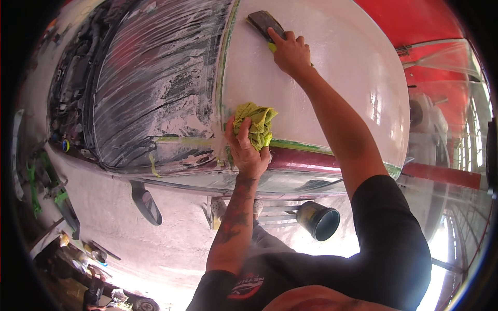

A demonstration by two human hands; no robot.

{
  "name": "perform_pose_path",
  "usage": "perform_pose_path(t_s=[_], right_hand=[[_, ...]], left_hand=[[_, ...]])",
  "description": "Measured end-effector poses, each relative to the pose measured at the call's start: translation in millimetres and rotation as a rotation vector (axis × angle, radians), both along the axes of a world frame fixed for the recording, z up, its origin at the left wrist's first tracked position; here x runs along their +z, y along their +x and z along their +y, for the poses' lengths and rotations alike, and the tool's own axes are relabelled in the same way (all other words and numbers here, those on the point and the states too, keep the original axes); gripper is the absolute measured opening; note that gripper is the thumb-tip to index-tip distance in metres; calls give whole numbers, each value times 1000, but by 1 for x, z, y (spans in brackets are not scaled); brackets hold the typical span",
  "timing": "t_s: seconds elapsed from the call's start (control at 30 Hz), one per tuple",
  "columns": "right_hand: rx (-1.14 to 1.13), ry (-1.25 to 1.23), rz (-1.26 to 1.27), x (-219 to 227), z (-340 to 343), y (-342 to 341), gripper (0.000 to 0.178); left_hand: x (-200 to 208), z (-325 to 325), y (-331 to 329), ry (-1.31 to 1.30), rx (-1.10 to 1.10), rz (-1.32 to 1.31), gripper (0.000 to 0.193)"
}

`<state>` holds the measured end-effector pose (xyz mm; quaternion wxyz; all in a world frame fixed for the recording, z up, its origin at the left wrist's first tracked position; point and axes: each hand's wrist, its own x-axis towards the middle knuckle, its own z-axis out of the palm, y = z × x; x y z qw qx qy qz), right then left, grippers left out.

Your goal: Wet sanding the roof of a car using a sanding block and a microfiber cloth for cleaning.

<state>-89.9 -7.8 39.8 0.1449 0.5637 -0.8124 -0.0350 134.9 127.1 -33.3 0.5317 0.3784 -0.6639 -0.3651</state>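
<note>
My right hand (293, 52) is closed around a long dark sanding block (263, 22), which lies against the whitish, wet-looking roof (342, 98) of a car. A bit of yellow-green shows under those fingers; I cannot make out what it is. Nearer to me, my left hand (250, 158) grips a crumpled yellow-green cloth (258, 123) at the roof's edge, beside the top corner of the windshield. Green masking tape (303, 147) runs along the roof's border. The windshield (150, 88) is covered in streaky white residue.
Below the car's side, a dark bucket (310, 217) stands on a slatted bench (275, 213) near my feet. The side mirror (147, 205) juts out at lower left. Green and black parts (54, 192) lie on the floor to the left. A red panel (420, 23) is at far right.
</note>
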Motion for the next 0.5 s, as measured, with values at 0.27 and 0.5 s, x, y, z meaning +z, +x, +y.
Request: perform_pose_path(t_s=[0.27,0.5], right_hand=[[383,47,-112,-16,125,79,60],[25,-34,31,-9,-38,-44,47]], left_hand=[[-10,3,10,-3,26,-24,74],[-4,1,-2,-33,25,-17,77]])
